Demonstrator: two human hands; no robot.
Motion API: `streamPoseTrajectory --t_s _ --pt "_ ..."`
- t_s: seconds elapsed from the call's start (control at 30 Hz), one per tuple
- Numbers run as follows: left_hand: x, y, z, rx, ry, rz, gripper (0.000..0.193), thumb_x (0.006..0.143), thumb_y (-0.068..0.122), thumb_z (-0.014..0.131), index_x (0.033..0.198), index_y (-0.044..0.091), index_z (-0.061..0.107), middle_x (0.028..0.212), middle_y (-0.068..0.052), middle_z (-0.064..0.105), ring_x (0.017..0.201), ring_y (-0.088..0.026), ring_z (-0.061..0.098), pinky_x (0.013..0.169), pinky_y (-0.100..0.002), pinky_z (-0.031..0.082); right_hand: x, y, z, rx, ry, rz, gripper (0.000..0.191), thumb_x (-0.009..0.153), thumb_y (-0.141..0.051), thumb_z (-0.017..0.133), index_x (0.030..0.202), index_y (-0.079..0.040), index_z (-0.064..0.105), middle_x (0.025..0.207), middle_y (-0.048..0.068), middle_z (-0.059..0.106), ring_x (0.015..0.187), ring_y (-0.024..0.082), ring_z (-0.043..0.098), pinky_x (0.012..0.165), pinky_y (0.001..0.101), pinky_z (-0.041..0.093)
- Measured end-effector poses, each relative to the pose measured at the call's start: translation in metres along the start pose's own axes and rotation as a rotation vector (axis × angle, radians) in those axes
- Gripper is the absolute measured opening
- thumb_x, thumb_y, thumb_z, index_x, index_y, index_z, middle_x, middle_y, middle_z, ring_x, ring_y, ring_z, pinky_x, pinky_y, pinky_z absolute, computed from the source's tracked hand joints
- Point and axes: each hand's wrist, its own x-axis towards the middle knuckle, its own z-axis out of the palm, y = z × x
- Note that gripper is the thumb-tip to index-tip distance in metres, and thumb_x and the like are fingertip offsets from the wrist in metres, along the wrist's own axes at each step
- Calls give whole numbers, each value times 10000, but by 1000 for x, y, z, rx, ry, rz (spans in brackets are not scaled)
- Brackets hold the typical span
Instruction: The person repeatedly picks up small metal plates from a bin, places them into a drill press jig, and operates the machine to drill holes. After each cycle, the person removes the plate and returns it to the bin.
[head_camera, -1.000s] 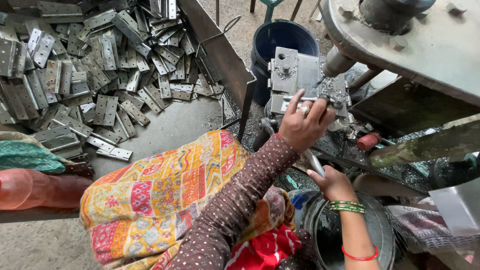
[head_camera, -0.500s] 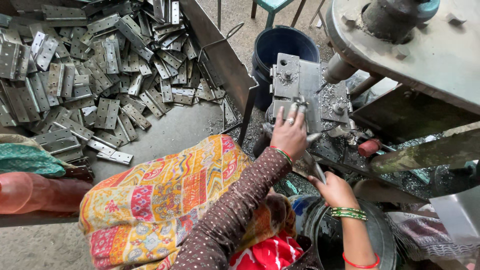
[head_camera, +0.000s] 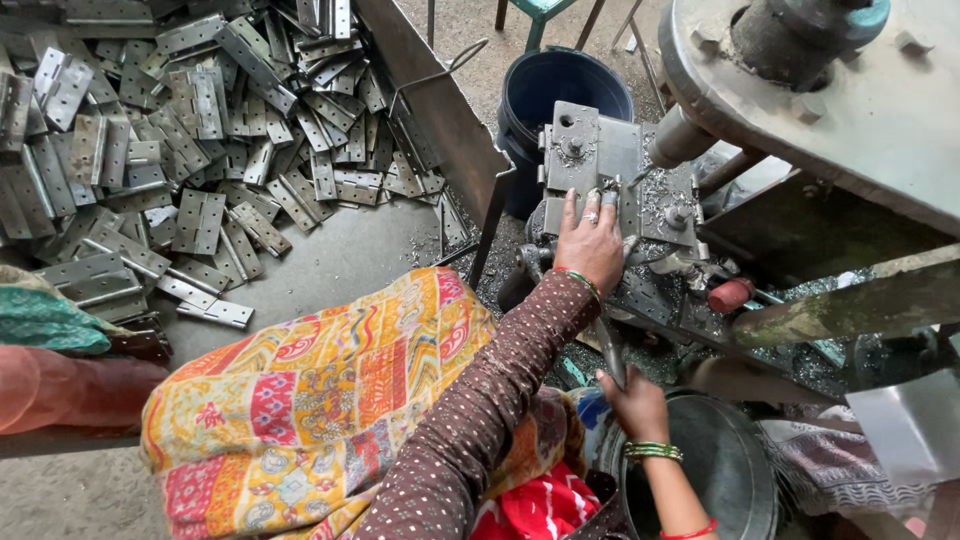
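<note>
My left hand (head_camera: 592, 245), in a brown dotted sleeve, lies flat on the grey steel die plate (head_camera: 575, 165) of a press machine. Its fingers are stretched out, and the fingertips touch a small metal piece (head_camera: 609, 197) on the plate. Lower down, my right hand (head_camera: 635, 403), wearing green bangles, is closed around a narrow grey metal bar (head_camera: 610, 352) that points up towards the machine. A patterned orange and red cloth (head_camera: 310, 400) covers my lap.
A large heap of flat steel hinges (head_camera: 190, 150) lies on the floor at left behind a slanted metal sheet (head_camera: 440, 110). A dark blue bucket (head_camera: 545, 95) stands beyond the die. A round metal tub (head_camera: 725, 470) sits at lower right. The press frame (head_camera: 840, 90) overhangs at right.
My left hand slid left and further onto the die plate and flattened out. My right hand dropped lower, keeping hold of the bar.
</note>
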Motion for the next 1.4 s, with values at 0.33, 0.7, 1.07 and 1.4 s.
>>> streamPoseTrajectory --t_s 0.33,0.7,1.07,1.4 --pt "16 -4 2 -19 -133 21 376 981 246 459 1186 55 710 1440 -153 532 1436 -333 413 1238 -619 101 27 -18 -68 -195 -217 88 572 918 -593 583 1003 -31 651 784 244 738 755 422 750 735 502 563" --pt "18 -8 11 -53 -60 19 362 985 276 472 1116 81 748 1428 -164 562 1403 -340 454 1240 -608 74 17 -1 -21 -13 -185 0 549 841 -556 659 936 -15 687 771 235 732 742 392 731 742 477 562" --pt "37 -12 4 6 -187 28 322 961 231 482 1063 110 761 1512 -146 476 1413 -341 409 1210 -639 20 1 1 -2 -87 -42 51 586 896 -607 608 974 -30 673 760 215 714 729 387 731 703 486 570" --pt "43 -12 3 -60 -236 27 356 1027 247 437 1114 142 765 1516 -151 478 1456 -344 392 1237 -644 9 28 -16 -67 -99 -306 193 542 905 -568 608 1031 -41 639 724 215 722 657 394 765 687 485 592"
